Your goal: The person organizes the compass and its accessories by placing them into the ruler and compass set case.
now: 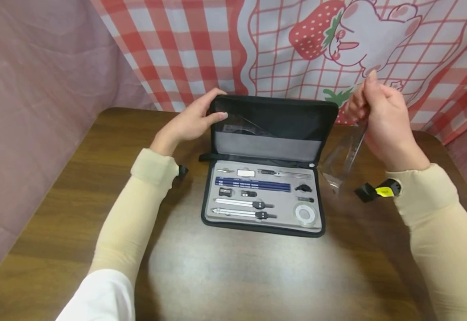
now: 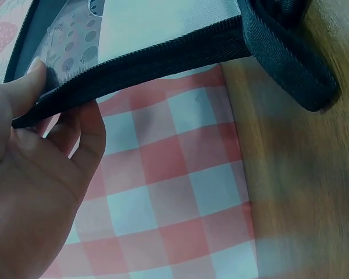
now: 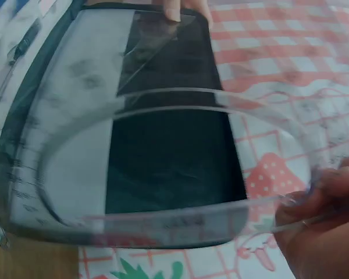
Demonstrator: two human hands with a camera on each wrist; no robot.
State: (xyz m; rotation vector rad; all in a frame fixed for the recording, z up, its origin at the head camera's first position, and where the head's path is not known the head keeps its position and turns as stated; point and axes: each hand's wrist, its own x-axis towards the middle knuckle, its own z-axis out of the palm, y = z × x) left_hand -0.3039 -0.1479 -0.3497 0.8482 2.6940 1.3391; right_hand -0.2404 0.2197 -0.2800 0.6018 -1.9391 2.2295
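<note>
A black zip case (image 1: 263,227) lies unfolded on the table, its lid (image 1: 273,116) raised at the back. My left hand (image 1: 195,118) pinches the lid's left upper corner, thumb on the inner face and fingers behind; the left wrist view shows this grip (image 2: 52,157) close up. In the lid's pocket sits a clear template with holes (image 2: 75,43). Up to the right of the case, my right hand (image 1: 386,116) holds a clear plastic protractor (image 1: 343,156) by its edge, hanging down. The right wrist view looks through the protractor's rounded cutout (image 3: 221,212) toward the lid.
The case's grey tray holds blue pencils (image 1: 253,184), two compasses (image 1: 241,214), a sharpener (image 1: 225,191), a white eraser (image 1: 245,173) and a round ring-shaped piece (image 1: 305,214). A zip strap (image 2: 291,70) hangs off the left side. Behind the wooden table (image 1: 233,276) hangs a checked cloth (image 1: 185,40).
</note>
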